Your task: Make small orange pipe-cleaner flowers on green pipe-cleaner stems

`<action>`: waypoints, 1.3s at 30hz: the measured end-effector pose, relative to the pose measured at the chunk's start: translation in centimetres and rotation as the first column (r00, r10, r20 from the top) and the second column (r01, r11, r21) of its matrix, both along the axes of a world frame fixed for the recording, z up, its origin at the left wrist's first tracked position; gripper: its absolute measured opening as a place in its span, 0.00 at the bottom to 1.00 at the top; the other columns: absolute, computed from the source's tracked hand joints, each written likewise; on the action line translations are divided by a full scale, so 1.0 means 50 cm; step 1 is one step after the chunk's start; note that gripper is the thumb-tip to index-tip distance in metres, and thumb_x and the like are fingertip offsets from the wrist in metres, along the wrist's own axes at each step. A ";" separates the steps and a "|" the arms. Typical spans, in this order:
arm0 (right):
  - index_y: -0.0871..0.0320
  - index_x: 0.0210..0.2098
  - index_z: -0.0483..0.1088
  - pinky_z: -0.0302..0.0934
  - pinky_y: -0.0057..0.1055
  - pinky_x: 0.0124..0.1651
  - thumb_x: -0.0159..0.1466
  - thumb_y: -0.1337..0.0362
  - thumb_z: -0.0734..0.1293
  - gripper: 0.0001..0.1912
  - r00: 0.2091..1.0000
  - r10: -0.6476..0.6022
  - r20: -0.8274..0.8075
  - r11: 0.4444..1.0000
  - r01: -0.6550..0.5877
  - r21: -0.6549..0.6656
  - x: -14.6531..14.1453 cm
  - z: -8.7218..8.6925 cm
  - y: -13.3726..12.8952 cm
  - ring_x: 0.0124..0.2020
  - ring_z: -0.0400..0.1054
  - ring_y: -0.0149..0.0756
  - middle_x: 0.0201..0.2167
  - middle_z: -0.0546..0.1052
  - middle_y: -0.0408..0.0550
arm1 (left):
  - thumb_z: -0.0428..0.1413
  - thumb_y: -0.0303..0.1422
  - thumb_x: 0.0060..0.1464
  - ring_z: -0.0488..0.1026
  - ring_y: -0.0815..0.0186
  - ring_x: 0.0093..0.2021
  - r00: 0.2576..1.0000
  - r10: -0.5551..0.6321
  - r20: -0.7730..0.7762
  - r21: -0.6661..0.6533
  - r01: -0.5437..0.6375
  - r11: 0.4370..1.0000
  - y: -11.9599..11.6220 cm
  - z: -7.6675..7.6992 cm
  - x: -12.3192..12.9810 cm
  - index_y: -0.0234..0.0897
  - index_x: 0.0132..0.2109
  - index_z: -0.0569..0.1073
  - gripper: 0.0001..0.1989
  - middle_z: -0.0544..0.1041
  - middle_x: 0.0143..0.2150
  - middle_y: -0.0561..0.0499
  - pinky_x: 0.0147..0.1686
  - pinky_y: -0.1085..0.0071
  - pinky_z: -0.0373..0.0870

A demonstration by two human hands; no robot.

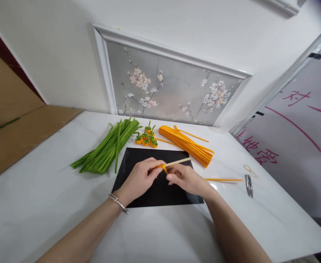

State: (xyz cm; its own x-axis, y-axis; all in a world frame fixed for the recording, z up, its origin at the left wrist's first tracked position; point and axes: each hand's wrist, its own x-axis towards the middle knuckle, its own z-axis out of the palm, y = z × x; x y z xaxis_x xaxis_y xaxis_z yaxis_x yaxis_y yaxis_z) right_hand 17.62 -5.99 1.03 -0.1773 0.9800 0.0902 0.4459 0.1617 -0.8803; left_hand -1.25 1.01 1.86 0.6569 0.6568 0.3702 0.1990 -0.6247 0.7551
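Note:
Above a black mat (155, 199), my left hand (140, 178) is closed in a pinch on a pale flat wooden stick (179, 161), whose free end points right. An orange pipe cleaner (223, 179) is wound round the stick near my left fingertips. Its loose length passes through my right hand (189, 178) and sticks out to the right past the wrist. The right thumb and fingers are closed on this pipe cleaner just below the stick. How many turns lie on the stick is hidden by the fingers.
Behind the mat lie a bundle of green pipe cleaners (109, 149), several small orange-and-green pipe cleaner pieces (146, 138) and an orange bundle (187, 144). Thread snips (249, 185) and rubber bands (247, 168) rest at right. A whiteboard (294, 120) stands beside the table.

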 end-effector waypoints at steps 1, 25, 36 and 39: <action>0.56 0.41 0.65 0.65 0.29 0.36 0.65 0.54 0.62 0.12 0.988 -0.046 -0.147 0.999 0.046 -0.007 -0.003 -0.005 0.004 0.31 0.71 0.32 0.30 0.73 0.44 | 0.50 0.31 0.61 0.72 0.69 0.31 1.000 -0.007 -0.016 -0.041 0.007 0.999 0.000 -0.001 0.000 0.38 0.45 0.77 0.12 0.75 0.34 0.52 0.32 0.75 0.69; 0.56 0.33 0.72 0.60 0.29 0.35 0.67 0.67 0.61 0.09 0.840 -0.173 0.514 0.957 0.019 0.291 -0.033 0.038 -0.027 0.31 0.70 0.34 0.30 0.75 0.44 | 0.48 0.26 0.61 0.74 0.65 0.36 0.983 0.158 -0.096 0.271 -0.127 0.954 0.024 -0.004 -0.016 0.37 0.44 0.74 0.10 0.77 0.36 0.49 0.37 0.71 0.69; 0.55 0.35 0.74 0.61 0.32 0.40 0.68 0.62 0.61 0.10 0.826 -0.379 0.417 0.793 0.058 0.606 -0.016 0.059 -0.027 0.34 0.69 0.35 0.31 0.77 0.47 | 0.48 0.25 0.61 0.75 0.64 0.36 0.963 0.004 -0.268 0.348 0.093 0.933 0.008 -0.005 -0.014 0.38 0.43 0.74 0.10 0.77 0.37 0.50 0.37 0.71 0.69; 0.55 0.35 0.74 0.62 0.32 0.40 0.68 0.62 0.62 0.10 0.867 -0.342 0.362 0.803 0.070 0.592 -0.013 0.059 -0.024 0.33 0.70 0.34 0.31 0.78 0.46 | 0.49 0.25 0.60 0.75 0.64 0.35 0.953 -0.002 -0.304 0.390 0.126 0.912 0.000 -0.003 -0.009 0.37 0.42 0.74 0.10 0.78 0.36 0.49 0.36 0.71 0.69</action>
State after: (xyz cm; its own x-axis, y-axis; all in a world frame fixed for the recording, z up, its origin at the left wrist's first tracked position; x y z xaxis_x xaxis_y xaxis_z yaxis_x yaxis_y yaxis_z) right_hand 16.95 -7.18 3.99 -0.1296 0.8037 0.5807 0.8323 0.4065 -0.3769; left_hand -1.72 1.00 1.71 0.8109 0.4463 0.3786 0.3196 -0.8796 0.3523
